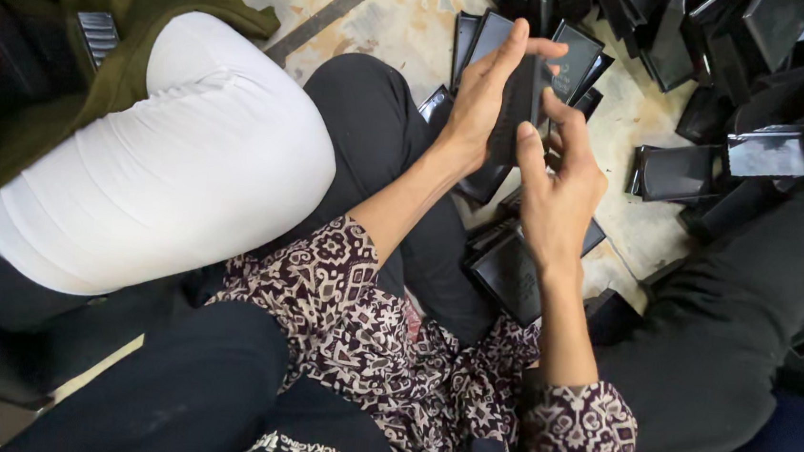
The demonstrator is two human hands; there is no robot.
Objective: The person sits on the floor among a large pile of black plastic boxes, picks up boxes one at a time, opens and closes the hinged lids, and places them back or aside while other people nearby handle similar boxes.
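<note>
A flat black box piece is held upright between both hands above the lap; it is clasped by the left hand from behind, fingers wrapped over its edge, and pinched by the right hand; many black trays lie unsorted, so much seems left; a mottled stone floor is seen beneath.

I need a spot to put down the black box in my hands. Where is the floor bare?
The floor is bare beyond the black knee, left of the flat boxes. A smaller patch lies between those and the open trays. Top right, the heap is crowded. Both the left hand and right hand hold the box.
</note>
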